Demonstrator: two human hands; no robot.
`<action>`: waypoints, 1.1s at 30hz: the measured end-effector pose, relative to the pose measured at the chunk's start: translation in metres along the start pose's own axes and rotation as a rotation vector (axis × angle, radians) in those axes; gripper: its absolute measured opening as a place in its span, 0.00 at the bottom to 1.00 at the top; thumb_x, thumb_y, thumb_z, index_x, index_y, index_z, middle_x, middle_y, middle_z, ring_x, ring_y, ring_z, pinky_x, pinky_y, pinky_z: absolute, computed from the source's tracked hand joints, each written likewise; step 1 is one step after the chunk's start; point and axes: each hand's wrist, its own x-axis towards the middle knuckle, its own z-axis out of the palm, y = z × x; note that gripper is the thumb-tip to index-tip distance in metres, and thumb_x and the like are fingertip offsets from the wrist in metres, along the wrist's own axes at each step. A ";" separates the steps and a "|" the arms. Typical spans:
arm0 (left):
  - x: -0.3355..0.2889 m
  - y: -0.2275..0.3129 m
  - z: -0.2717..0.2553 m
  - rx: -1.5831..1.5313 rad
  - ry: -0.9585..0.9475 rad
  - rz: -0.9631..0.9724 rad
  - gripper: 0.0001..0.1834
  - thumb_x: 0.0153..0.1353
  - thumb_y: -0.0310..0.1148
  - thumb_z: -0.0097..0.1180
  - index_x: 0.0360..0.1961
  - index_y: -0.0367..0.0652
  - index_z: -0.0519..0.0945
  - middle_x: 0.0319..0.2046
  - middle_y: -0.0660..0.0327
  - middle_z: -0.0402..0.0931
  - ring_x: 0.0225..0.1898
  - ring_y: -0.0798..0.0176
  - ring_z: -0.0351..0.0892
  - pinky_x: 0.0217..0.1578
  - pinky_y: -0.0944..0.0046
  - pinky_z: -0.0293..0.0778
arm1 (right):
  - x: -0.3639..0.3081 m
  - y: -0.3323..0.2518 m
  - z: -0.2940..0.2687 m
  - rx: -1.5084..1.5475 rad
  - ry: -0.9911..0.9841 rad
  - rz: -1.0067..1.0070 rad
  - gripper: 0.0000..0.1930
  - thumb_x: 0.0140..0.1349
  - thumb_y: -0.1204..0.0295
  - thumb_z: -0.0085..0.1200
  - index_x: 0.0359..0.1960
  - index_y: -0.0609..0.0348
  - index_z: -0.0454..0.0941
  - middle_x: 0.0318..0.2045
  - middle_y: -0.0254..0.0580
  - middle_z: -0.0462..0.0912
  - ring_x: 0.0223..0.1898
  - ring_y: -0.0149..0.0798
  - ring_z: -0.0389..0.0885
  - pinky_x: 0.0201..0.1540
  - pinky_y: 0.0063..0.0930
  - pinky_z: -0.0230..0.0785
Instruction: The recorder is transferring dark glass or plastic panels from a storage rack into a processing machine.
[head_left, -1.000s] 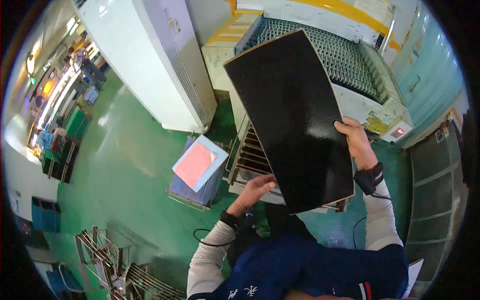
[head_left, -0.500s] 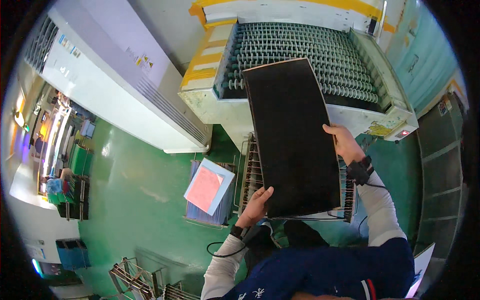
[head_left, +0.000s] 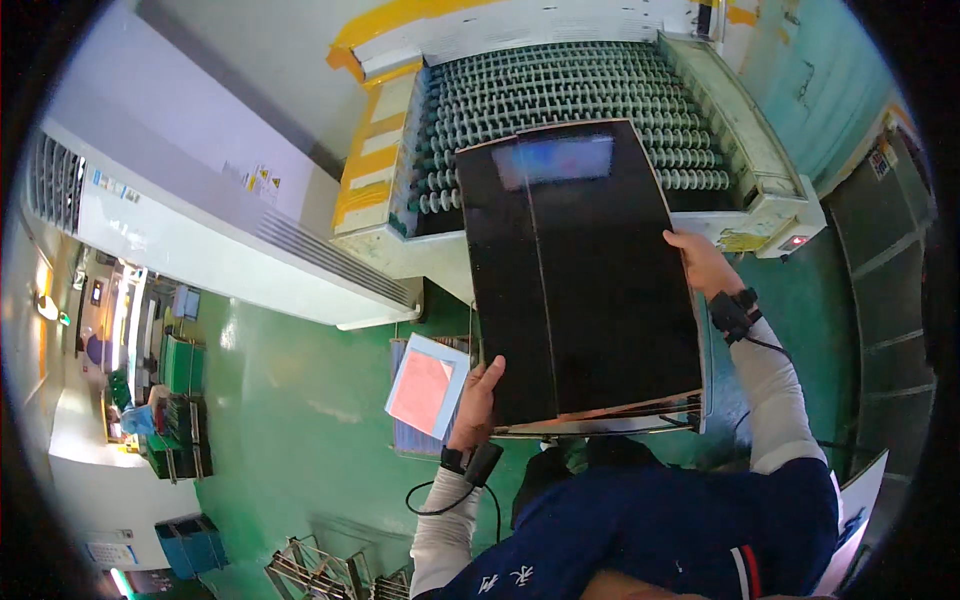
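Two large black rectangular panels [head_left: 620, 290], one partly overlapping the other, lie fanned out before me. The left-hand panel [head_left: 505, 320] shows as a narrower strip, with a pale reflection across the top of both. My left hand [head_left: 475, 405] is closed on the lower left edge, thumb on the face and fingers hidden beneath. At the right edge, my right hand [head_left: 703, 265] grips the stack the same way, thumb on top. The panels' far ends reach the front of a roller conveyor [head_left: 570, 95]. Below them a wire rack [head_left: 685, 408] is mostly covered.
A tall white cabinet-like unit [head_left: 230, 210] leans into view at left. Beside my left hand stands a rack topped with a pink and light-blue sheet [head_left: 422, 390]. More metal racks [head_left: 315, 570] stand at lower left. Dark panelling [head_left: 880, 330] borders the right side.
One black panel was visible before; now a second shows at its left, the two spread apart sideways. My left hand has moved left with the edge. The view has shifted slightly.
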 end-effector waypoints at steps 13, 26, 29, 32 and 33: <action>-0.003 0.032 0.013 0.083 0.008 0.134 0.17 0.79 0.39 0.60 0.59 0.38 0.85 0.51 0.60 0.89 0.48 0.65 0.88 0.51 0.63 0.83 | -0.080 0.028 -0.039 0.406 0.036 0.055 0.16 0.77 0.68 0.59 0.61 0.62 0.81 0.51 0.41 0.90 0.49 0.36 0.90 0.55 0.35 0.84; -0.085 0.076 -0.078 0.185 0.310 0.427 0.19 0.77 0.37 0.60 0.59 0.34 0.83 0.53 0.61 0.86 0.51 0.65 0.84 0.55 0.62 0.78 | 0.074 -0.050 0.026 0.705 -0.087 -0.155 0.13 0.77 0.69 0.59 0.57 0.62 0.82 0.53 0.44 0.89 0.53 0.43 0.88 0.62 0.43 0.80; -0.106 0.071 -0.114 0.216 0.424 0.467 0.18 0.77 0.37 0.60 0.59 0.33 0.83 0.55 0.59 0.85 0.51 0.63 0.84 0.55 0.61 0.78 | 0.152 -0.044 0.050 0.825 0.010 -0.157 0.05 0.75 0.70 0.61 0.45 0.56 0.84 0.45 0.43 0.89 0.47 0.42 0.88 0.58 0.40 0.81; -0.127 0.068 -0.119 0.094 0.417 0.550 0.18 0.77 0.36 0.60 0.58 0.34 0.83 0.57 0.57 0.84 0.50 0.62 0.84 0.55 0.60 0.78 | 0.215 -0.049 0.085 0.937 0.110 -0.192 0.04 0.73 0.71 0.64 0.44 0.55 0.83 0.42 0.41 0.88 0.46 0.42 0.86 0.58 0.42 0.80; -0.129 0.064 -0.128 0.066 0.465 0.541 0.18 0.77 0.35 0.60 0.59 0.33 0.83 0.57 0.57 0.84 0.50 0.61 0.84 0.56 0.60 0.78 | 0.235 -0.049 0.093 0.984 0.128 -0.205 0.05 0.72 0.71 0.65 0.45 0.55 0.83 0.43 0.40 0.87 0.47 0.43 0.85 0.60 0.44 0.79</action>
